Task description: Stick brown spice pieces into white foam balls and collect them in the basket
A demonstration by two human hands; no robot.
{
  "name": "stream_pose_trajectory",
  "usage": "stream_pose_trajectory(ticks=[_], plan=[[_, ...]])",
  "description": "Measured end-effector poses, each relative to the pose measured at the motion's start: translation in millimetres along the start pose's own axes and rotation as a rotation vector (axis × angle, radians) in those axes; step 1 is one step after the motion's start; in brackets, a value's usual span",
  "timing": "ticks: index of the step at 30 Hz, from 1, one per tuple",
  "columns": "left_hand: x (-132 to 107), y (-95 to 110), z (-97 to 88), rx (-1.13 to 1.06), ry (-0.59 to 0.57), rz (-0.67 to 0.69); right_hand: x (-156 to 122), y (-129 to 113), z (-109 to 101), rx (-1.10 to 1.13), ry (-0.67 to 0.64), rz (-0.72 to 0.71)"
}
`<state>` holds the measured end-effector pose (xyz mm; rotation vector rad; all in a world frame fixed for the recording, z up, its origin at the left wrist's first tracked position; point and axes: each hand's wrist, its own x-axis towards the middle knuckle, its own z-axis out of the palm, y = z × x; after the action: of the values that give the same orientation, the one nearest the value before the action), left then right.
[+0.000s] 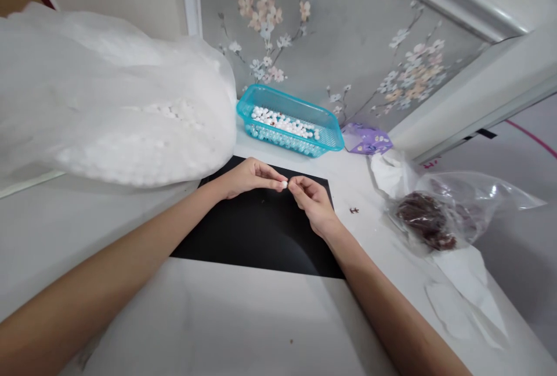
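Both my hands meet over a black mat (pixel 261 237) on the white table (pixel 243 318). My left hand (pixel 248 177) pinches a small white bead (pixel 284 184) between thumb and fingertips. My right hand (pixel 312 201) is closed in a pinch right beside the bead, its fingertips touching or nearly touching it; what it holds, if anything, is too small to make out. Behind the mat stands a turquoise plastic basket (pixel 328 132) holding several white beads.
A big clear bag of white beads (pixel 108 103) fills the left. At the right lies a clear bag of dark brown pieces (pixel 430 222), a small purple packet (pixel 365 139), one loose brown piece (pixel 354 210) and white paper scraps (pixel 461 295). A flowered wall panel rises behind.
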<state>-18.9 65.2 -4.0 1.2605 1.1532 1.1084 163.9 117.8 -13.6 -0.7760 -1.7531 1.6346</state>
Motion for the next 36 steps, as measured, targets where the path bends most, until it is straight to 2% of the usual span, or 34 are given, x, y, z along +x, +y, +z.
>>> stream_pose_trajectory(ticks=[7, 16, 36], plan=[[0.1, -1.2, -0.1, 0.011, -0.001, -0.004, -0.4, 0.4, 0.3, -0.006, 0.011, -0.004], [0.6, -0.9, 0.2, 0.002, 0.005, -0.008, -0.4, 0.7, 1.9, -0.03, 0.098, -0.008], [0.9, -2.0, -2.8, -0.02, -0.049, -0.008, 0.9, 1.4, 0.7, -0.017, 0.031, -0.032]])
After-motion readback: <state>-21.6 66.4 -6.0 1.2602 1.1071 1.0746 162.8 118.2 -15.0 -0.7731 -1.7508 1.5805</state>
